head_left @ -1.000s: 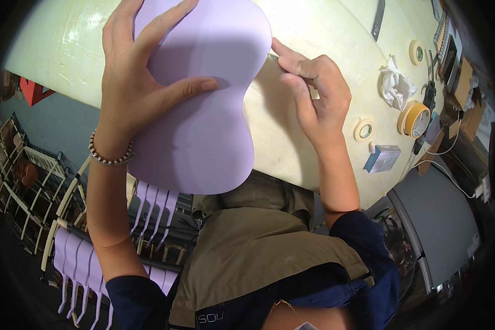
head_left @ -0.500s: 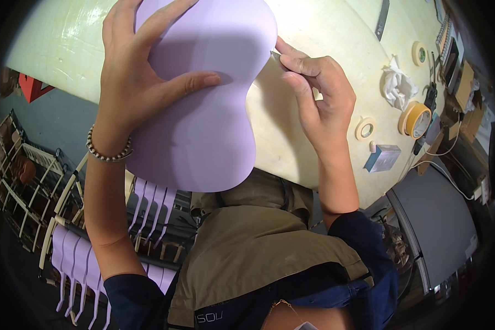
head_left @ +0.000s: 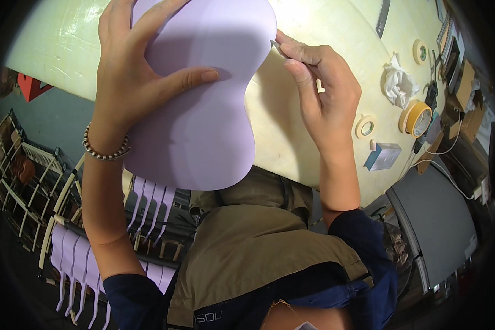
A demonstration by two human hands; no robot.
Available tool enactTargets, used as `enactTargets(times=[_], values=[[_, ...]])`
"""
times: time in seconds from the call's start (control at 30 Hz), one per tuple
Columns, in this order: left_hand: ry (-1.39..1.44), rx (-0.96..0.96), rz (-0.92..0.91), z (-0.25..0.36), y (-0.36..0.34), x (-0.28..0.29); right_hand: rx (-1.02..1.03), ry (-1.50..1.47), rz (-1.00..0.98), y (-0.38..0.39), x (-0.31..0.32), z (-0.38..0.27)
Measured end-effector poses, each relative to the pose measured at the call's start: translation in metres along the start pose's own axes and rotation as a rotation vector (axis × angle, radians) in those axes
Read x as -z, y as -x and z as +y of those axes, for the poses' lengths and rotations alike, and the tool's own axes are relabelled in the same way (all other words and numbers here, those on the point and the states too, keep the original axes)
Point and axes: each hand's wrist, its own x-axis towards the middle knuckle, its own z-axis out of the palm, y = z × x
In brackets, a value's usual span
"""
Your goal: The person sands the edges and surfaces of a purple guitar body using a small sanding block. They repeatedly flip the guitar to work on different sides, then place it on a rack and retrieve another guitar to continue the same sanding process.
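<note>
A lavender guitar-body-shaped piece (head_left: 192, 143) is held upright or tilted, I cannot tell which, over the pale worktable (head_left: 289, 154). My left hand (head_left: 132, 77) grips it, thumb across its face and fingers at the upper left edge. My right hand (head_left: 322, 93) pinches a small grey blade-like tool (head_left: 278, 47) whose tip meets the piece's upper right edge; a fingertip sits beside that edge.
Tape rolls (head_left: 415, 118), crumpled white tissue (head_left: 399, 82), a blue-and-silver block (head_left: 382, 157) and a metal strip (head_left: 384, 16) lie at right. Cardboard (head_left: 467, 85) and cables line the far right. Racks (head_left: 22, 170) with several lavender parts (head_left: 77, 253) stand below left.
My left hand and the piece have shifted slightly left. My right hand has moved a little to the right, and its tool tip has slid down, then back up along the edge.
</note>
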Motion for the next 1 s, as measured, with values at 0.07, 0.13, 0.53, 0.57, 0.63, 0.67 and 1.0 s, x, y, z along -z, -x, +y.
enactTargets(times=[0.07, 0.13, 0.53, 0.57, 0.63, 0.67, 1.0], values=[[0.009, -0.02, 0.022, -0.002, 0.002, -0.001, 0.008, 0.077, -0.066, -0.003, 0.008, -0.006], [-0.034, -0.007, 0.002, -0.004, 0.002, -0.004, 0.001, 0.11, -0.132, -0.003, 0.013, -0.009], [0.018, 0.001, 0.009, -0.003, 0.001, -0.003, -0.055, -0.257, 0.072, 0.016, -0.015, 0.004], [0.043, -0.018, 0.024, -0.003, 0.001, -0.003, -0.024, -0.225, 0.097, 0.018, -0.018, 0.004], [-0.027, -0.028, 0.016, -0.004, 0.002, -0.005, 0.034, -0.166, 0.139, 0.02, -0.022, 0.007], [-0.063, -0.029, 0.013, -0.004, 0.002, -0.006, 0.062, -0.142, 0.154, 0.021, -0.024, 0.008], [-0.031, 0.003, 0.002, -0.003, 0.003, -0.005, -0.069, -0.216, 0.116, 0.016, -0.014, 0.003]])
